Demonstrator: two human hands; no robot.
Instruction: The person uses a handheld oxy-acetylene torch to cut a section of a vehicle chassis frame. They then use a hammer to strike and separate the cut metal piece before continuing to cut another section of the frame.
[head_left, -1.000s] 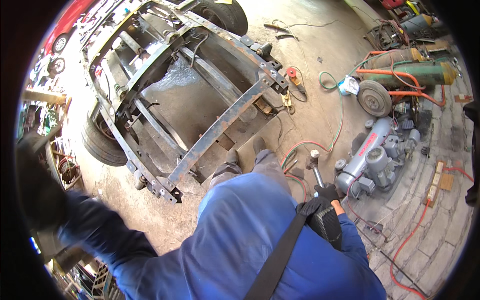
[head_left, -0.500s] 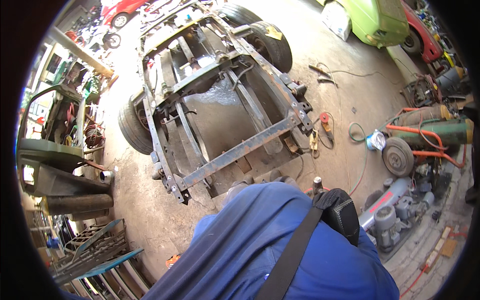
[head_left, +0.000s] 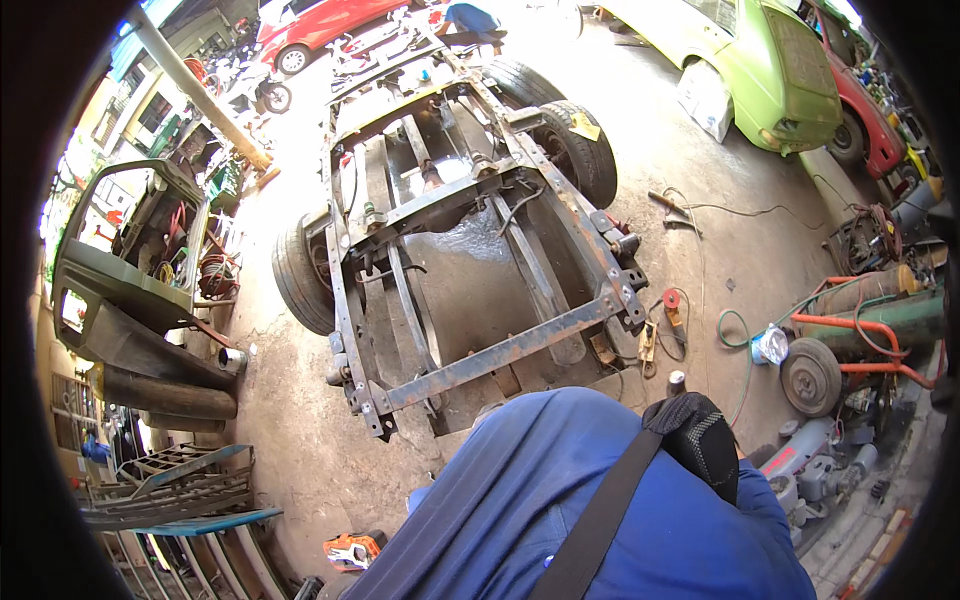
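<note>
A person in blue (head_left: 560, 480) faces a bare vehicle frame (head_left: 440, 198), the end of a hammer (head_left: 677, 380) showing just past a black pouch (head_left: 712, 440). The right hand, hidden behind the pouch, appears the nearer to the hammer; whether it grips the handle cannot be told. The left hand is out of view, its state unknown. From the right sleeve (head_left: 765, 505), the frame lies ahead and leftward, long axis running away, its near bar (head_left: 500, 354) set crosswise and apart from the hammer, right end farther off.
</note>
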